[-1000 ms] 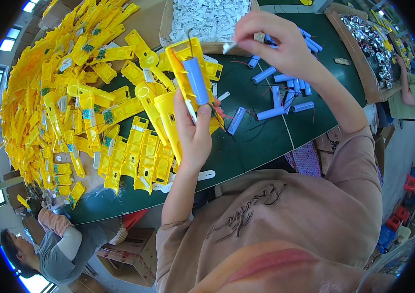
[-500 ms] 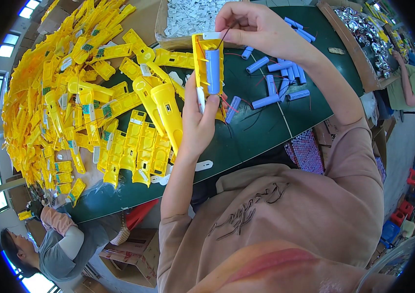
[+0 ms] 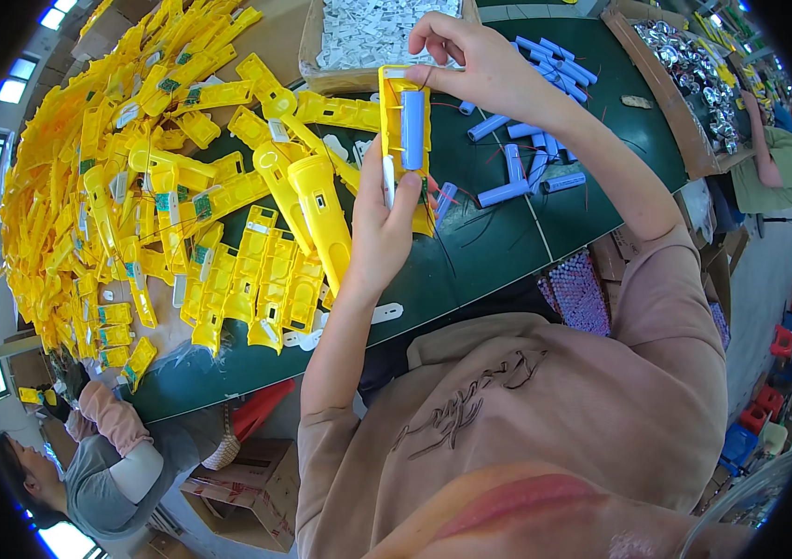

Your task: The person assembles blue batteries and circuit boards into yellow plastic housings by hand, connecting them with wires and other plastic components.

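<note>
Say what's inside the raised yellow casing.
A blue cylinder lies lengthwise in the yellow casing; a white piece shows at the casing's upper end. What lies directly behind the cylinder is hidden.

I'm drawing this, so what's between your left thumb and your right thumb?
In the head view, a blue cylindrical battery lies between the thumbs of the left hand and right hand, inside an open yellow plastic casing.

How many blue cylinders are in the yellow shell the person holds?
1: the blue cylinder, lengthwise in the yellow shell in the left hand. No second shows, though the shell's lower end is partly hidden.
</note>
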### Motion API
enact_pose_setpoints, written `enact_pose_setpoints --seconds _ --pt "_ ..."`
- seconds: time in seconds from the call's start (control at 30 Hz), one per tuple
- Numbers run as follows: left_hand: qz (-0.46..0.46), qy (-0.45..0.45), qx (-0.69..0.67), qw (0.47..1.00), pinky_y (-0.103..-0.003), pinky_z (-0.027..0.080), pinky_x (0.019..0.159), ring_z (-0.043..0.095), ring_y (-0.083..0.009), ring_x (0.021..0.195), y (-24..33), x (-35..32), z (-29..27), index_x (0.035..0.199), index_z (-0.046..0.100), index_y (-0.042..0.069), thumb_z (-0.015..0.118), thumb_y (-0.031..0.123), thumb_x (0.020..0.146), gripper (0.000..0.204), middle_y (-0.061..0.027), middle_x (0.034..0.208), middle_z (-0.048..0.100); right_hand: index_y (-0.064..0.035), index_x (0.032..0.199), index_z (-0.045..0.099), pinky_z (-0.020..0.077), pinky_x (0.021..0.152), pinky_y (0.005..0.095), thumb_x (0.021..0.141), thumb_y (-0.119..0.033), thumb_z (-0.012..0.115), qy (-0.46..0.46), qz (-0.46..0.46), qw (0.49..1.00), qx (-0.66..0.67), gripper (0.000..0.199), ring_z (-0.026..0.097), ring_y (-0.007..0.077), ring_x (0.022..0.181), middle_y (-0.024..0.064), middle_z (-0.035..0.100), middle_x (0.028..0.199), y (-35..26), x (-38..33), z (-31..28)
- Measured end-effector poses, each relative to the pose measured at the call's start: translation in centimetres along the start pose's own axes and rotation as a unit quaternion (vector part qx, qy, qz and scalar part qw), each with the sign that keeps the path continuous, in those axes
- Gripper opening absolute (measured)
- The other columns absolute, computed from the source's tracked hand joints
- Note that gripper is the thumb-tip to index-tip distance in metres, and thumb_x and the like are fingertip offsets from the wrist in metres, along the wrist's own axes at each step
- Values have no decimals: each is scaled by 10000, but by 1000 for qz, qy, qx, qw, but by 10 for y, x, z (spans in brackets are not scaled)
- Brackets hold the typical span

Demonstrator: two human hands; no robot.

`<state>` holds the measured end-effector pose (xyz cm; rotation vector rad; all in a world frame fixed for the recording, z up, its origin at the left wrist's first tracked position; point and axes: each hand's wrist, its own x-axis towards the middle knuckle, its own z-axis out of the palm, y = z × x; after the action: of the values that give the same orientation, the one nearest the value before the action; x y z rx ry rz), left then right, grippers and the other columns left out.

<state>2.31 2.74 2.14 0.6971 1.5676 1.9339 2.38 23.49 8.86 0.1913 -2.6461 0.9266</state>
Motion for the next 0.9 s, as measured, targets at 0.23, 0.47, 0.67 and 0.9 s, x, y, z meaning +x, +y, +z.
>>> enact_pose_setpoints --seconds 0.23,0.47,0.67,0.9 --pt "-36 -32 -32 998 -287 519 635 579 -146 708 0 1 -3 1365 303 66 420 114 946 438 -112 885 569 -93 1130 547 467 791 220 941 -206 538 -147 -34 985 85 220 553 80 898 30 575 962 26 10 4" --pt "-81 -19 -117 990 -287 522 638 584 -148 740 4 1 -4 1353 312 61 426 99 935 436 -111 926 563 -106 1252 492 475 858 258 951 -221 515 -142 56 973 172 322 575 142 972 67 585 1025 24 -2 0" --pt "-11 7 -28 1000 -277 514 666 579 -142 768 -10 4 -1 1376 293 54 437 104 941 461 -109 963 558 -152 1392 342 432 950 295 933 -202 551 -8 44 936 350 507 527 159 1100 89 529 1213 -5 -33 44" --pt "17 23 13 1000 -277 525 636 585 -143 745 -12 4 -2 1388 270 61 417 110 955 460 -107 924 567 -153 1412 302 434 915 269 927 -165 560 65 97 887 447 550 530 125 1066 87 552 1189 -14 -31 71"
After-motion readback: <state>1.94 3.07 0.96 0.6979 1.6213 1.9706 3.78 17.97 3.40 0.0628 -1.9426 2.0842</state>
